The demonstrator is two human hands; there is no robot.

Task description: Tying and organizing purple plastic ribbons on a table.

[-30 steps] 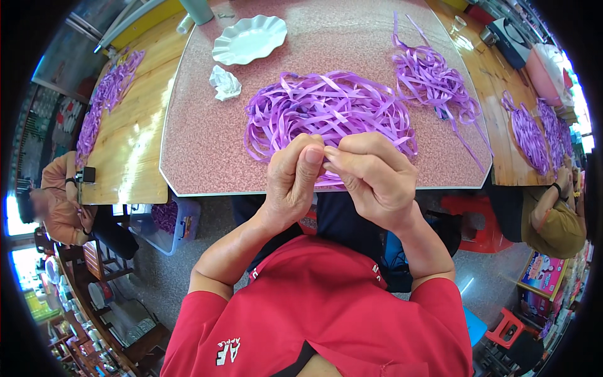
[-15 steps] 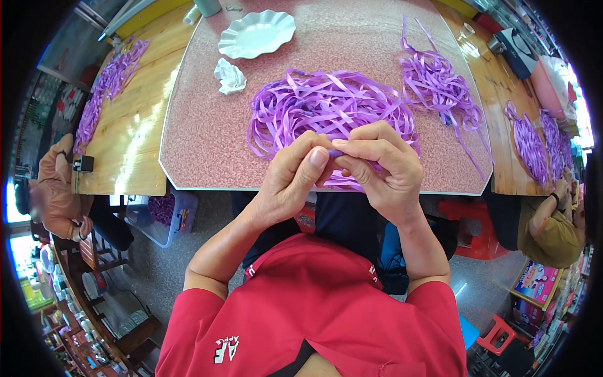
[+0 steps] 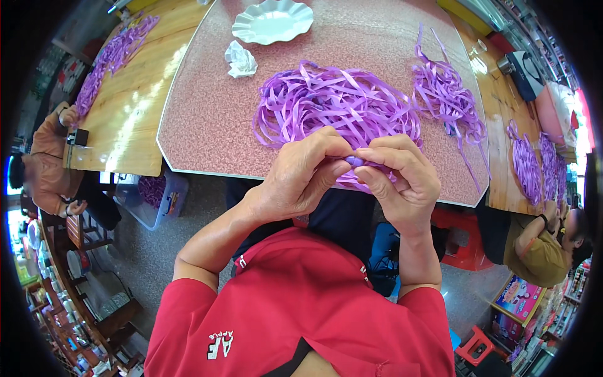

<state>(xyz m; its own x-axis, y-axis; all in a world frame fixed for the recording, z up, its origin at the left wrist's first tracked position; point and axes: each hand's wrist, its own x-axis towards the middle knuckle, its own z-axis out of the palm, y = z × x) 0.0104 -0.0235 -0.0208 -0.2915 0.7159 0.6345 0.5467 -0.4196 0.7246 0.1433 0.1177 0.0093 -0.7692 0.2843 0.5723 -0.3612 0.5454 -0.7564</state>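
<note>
Purple ribbon [image 3: 353, 161] pinched between both hands' [image 3: 352, 169] closed fingertips; white scalloped plate [image 3: 272, 20] bare beyond.

Open tabletop at nine o'clock, ribbon blocking twelve.

Both hands, left hand [image 3: 295, 179] and right hand [image 3: 402, 179], meet at the table's [image 3: 201, 125] near edge. Straight ahead at twelve the ribbon heap [image 3: 339, 103] touches the fingers. At two lies a smaller tangle [image 3: 446, 94]. Bare pink top opens toward nine and ten, until the crumpled paper [image 3: 240, 61] and white plate [image 3: 272, 21] at eleven.
</note>
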